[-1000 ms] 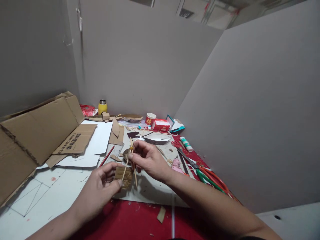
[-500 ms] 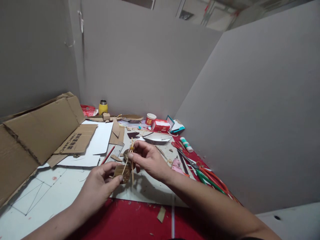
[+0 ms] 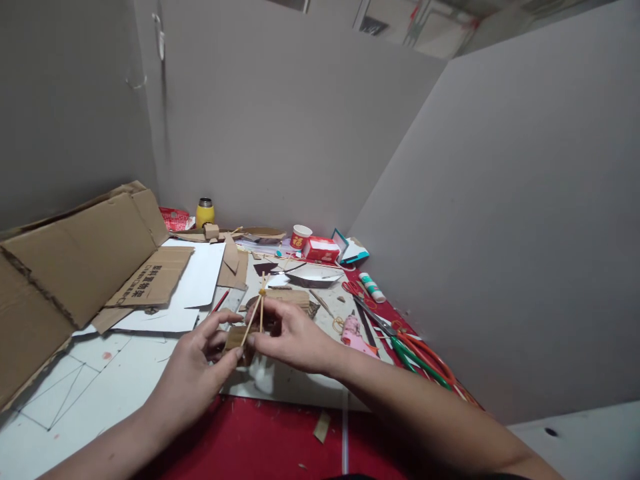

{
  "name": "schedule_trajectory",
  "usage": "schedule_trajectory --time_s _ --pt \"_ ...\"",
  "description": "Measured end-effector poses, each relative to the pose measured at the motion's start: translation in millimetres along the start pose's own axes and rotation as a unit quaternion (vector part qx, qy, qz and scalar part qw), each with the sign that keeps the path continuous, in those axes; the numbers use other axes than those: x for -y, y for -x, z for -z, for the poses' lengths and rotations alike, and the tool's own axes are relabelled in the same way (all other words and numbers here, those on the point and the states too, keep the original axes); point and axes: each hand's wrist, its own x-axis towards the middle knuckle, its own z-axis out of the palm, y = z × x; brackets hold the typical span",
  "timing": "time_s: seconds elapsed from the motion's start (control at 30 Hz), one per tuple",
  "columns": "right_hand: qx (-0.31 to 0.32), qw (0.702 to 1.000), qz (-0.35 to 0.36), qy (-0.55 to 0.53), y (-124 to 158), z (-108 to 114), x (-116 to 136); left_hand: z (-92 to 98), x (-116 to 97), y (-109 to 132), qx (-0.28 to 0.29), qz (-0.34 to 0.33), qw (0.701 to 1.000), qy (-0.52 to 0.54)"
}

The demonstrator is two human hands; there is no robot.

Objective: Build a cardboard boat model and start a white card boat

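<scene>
My left hand (image 3: 200,370) pinches a small brown cardboard piece (image 3: 235,337) between thumb and fingers, just above the white sheet. My right hand (image 3: 293,337) is closed on the same little assembly from the right. Thin wooden sticks (image 3: 256,311), tied together at the top, rise from the cardboard between both hands. A flat corrugated cardboard strip (image 3: 287,297) shows just behind my right hand's fingers.
A large folded cardboard box (image 3: 75,260) leans at the left. White paper sheets (image 3: 197,280) lie beside it. Scissors with green and orange handles (image 3: 415,350), a pink glue gun (image 3: 355,332), a glue stick (image 3: 373,288), a paper cup (image 3: 300,237), a red box (image 3: 321,249) and a yellow bottle (image 3: 205,212) crowd the far and right side.
Both hands have lowered the stick-and-cardboard assembly slightly toward me. My right hand's grip dropped from the tied top of the sticks to their lower part, and the sticks tilted.
</scene>
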Motion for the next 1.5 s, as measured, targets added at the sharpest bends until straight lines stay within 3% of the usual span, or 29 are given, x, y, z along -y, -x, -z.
schedule_trajectory --time_s 0.23,0.5,0.57,0.73,0.83,1.0,1.23,1.33,1.4,1.5 --pt "0.031 0.992 -0.048 -0.113 -1.3 -4.3 -6.1 -0.8 1.2 3.8 0.017 -0.004 1.0 -0.013" --pt "-0.012 0.981 -0.076 -0.177 -2.8 6.1 -2.9 3.5 -12.6 1.9 0.031 0.045 0.995 0.08" --pt "-0.029 0.978 -0.08 -0.19 -2.9 8.7 -3.4 5.8 -14.9 1.7 0.005 0.038 0.994 0.098" --pt "-0.084 0.971 -0.08 -0.211 -1.7 14.1 -5.7 15.6 -11.6 -4.6 -0.137 0.019 0.981 0.134" --pt "-0.095 0.969 -0.076 -0.213 0.0 15.6 -6.8 21.3 -5.7 -10.4 -0.172 0.003 0.976 0.132" --pt "-0.097 0.969 -0.076 -0.213 3.1 15.2 -6.7 21.6 1.7 -12.4 -0.143 0.001 0.981 0.128" --pt "-0.09 0.974 -0.067 -0.198 3.8 12.3 -6.8 9.7 -6.9 -9.3 -0.089 0.053 0.975 0.197" --pt "-0.084 0.973 -0.056 -0.206 3.5 10.4 -9.9 12.4 -1.1 -14.7 -0.055 0.065 0.98 0.18" --pt "-0.088 0.974 -0.049 -0.201 4.4 10.4 -11.8 17.9 4.1 -19.7 -0.072 0.045 0.987 0.133" --pt "-0.108 0.981 -0.026 -0.157 8.7 12.9 -12.1 28.8 10.5 -26.0 -0.089 -0.012 0.995 -0.052"
